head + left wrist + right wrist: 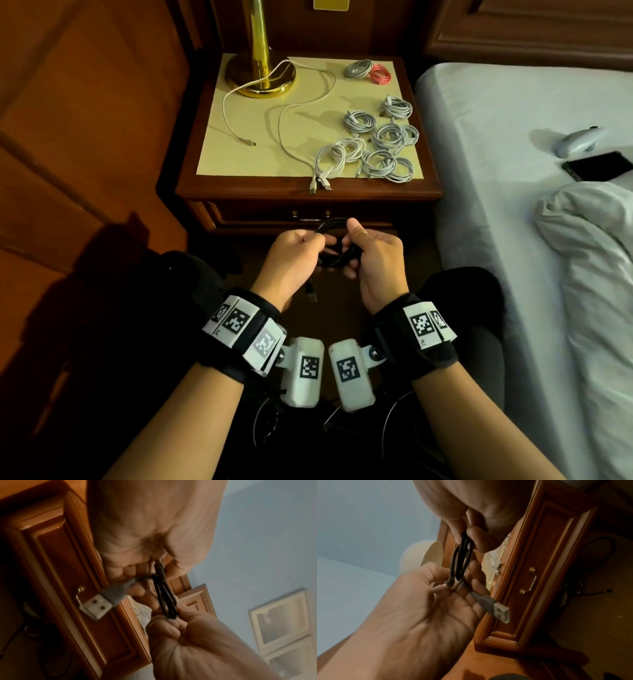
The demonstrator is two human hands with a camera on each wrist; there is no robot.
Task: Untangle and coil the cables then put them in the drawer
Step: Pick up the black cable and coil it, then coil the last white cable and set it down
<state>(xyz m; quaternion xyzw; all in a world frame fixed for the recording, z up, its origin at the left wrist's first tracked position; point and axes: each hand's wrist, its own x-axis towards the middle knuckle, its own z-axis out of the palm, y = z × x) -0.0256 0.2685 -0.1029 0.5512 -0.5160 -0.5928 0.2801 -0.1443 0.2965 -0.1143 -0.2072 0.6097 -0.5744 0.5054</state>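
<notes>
Head view: both hands, left hand (294,253) and right hand (375,255), grip one black cable (334,255).

head: above, looking down | wrists: close, facing drawer (544,566)

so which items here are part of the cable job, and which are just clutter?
Job:
black cable, held by left hand and right hand
white coils
pink coil
loose white cable
drawer, closed

Lying about:
brass lamp
phone
grey remote
</notes>
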